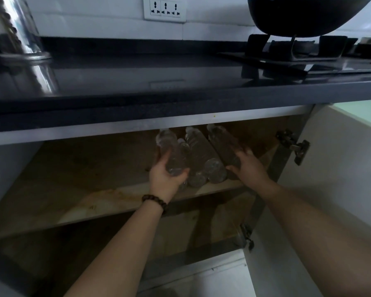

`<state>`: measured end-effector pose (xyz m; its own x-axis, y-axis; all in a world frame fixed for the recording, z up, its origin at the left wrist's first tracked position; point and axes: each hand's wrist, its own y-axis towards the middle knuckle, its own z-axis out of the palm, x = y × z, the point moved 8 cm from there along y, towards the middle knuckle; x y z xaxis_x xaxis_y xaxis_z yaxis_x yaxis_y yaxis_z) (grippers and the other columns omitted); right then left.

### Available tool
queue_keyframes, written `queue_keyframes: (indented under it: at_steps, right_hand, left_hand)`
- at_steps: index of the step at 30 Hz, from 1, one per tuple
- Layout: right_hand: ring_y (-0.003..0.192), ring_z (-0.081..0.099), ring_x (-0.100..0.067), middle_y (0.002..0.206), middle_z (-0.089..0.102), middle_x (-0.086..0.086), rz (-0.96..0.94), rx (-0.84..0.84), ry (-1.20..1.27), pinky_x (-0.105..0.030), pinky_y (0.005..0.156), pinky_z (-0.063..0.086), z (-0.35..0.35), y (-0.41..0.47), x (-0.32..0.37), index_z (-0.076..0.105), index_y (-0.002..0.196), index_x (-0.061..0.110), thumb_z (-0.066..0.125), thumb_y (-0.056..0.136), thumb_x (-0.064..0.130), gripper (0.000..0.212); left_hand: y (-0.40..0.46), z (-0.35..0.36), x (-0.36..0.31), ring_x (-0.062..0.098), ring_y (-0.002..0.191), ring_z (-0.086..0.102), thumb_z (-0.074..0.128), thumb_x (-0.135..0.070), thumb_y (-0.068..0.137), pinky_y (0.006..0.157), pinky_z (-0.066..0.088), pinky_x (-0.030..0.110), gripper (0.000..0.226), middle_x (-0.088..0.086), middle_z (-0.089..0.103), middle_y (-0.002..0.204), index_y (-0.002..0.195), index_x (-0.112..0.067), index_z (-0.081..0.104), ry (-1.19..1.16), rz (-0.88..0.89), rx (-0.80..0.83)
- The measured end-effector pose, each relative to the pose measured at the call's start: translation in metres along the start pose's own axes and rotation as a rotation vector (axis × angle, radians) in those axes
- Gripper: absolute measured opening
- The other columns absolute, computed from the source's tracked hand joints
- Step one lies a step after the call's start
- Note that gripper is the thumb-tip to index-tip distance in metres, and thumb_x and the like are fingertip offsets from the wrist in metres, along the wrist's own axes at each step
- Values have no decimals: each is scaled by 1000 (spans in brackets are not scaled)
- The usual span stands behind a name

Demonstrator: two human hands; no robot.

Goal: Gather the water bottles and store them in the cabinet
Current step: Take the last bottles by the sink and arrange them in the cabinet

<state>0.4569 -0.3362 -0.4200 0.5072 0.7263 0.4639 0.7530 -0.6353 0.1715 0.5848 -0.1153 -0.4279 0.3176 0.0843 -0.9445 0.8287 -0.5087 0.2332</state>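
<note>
Several clear plastic water bottles (201, 155) lie side by side on the upper wooden shelf (107, 202) of the open cabinet, bases toward me and caps pointing inward. My left hand (166, 179) cups the base of the leftmost bottle (169, 153) from below, with the thumb curled round its side. My right hand (247, 166) lies against the rightmost bottle (223, 144), fingers over its side. The bottles' caps are dim under the counter's edge.
A dark counter (159, 82) overhangs the cabinet. On it stand a steel vessel (19, 28) at the left and a black wok (304, 16) on a stove (287, 54) at the right. The open cabinet door (341, 168) stands to the right. A lower shelf (180, 243) lies beneath.
</note>
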Motion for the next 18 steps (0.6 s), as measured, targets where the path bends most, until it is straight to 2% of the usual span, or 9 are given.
queue_keyframes:
  at_steps: [3, 6, 8, 11, 14, 18]
  right_hand:
    - [138, 33, -30, 156, 20, 1, -6, 4, 19, -46, 112, 32, -2, 1, -3, 23, 146, 39, 61, 89, 35, 69]
    - [134, 37, -30, 153, 24, -3, -16, 14, 38, -47, 110, 35, -3, 2, -3, 23, 146, 39, 61, 89, 36, 69]
    - [134, 37, -29, 153, 23, -3, -36, 5, 56, -47, 111, 35, -4, 1, -2, 22, 146, 39, 61, 89, 34, 70]
    - [135, 36, -29, 153, 23, -4, -45, 4, 78, -44, 110, 33, -6, 3, -4, 22, 147, 38, 61, 89, 34, 69]
    - [134, 37, -30, 150, 28, -8, -27, 23, 70, -43, 109, 34, -6, 6, -7, 22, 148, 37, 60, 90, 35, 69]
    - [133, 38, -31, 147, 32, -10, 25, -11, 66, -44, 109, 33, -10, 10, -14, 24, 147, 36, 61, 90, 36, 68]
  left_hand:
    - [8, 26, -13, 0, 117, 44, 77, -18, 80, 98, 38, 16, 72, -13, 50, 126, 143, -23, 42, 103, 32, 122]
    - [21, 42, -13, 14, 122, 50, 76, -28, 80, 103, 43, 32, 77, -4, 51, 135, 145, -31, 35, 201, 17, 208]
    - [29, 46, -11, 22, 130, 44, 78, -38, 76, 106, 41, 40, 88, 1, 40, 146, 147, -36, 25, 309, 20, 260]
    - [30, 39, -2, 21, 139, 32, 81, -46, 70, 112, 34, 44, 103, -3, 25, 156, 149, -42, 14, 273, -16, 309]
    - [28, 28, 21, 23, 146, 15, 84, -51, 62, 115, 27, 51, 114, -10, -2, 161, 136, -66, -2, 279, -70, 302]
    - [29, 29, 33, 25, 145, 18, 87, -45, 61, 116, 26, 50, 120, -3, 12, 160, 116, -80, -14, 273, -84, 272]
